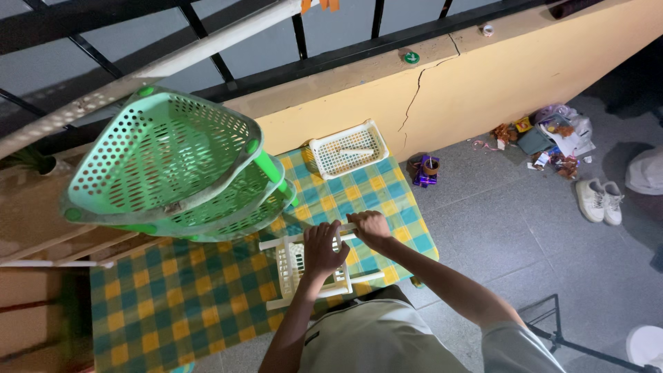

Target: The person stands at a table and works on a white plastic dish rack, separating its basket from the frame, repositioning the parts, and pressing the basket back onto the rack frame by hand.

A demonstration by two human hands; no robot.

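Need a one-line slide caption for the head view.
Both hands, left hand and right hand, grip a white plastic rack on a checkered tablecloth, beside a green tiered corner shelf.

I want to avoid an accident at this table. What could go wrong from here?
1. The green tiered rack looks tilted right beside the hands; a bump might tip it.
2. The left hand and right hand grip the white basket frame near the table edge; its white tubes could slip off.
3. Shoes and litter on the floor could trip someone.
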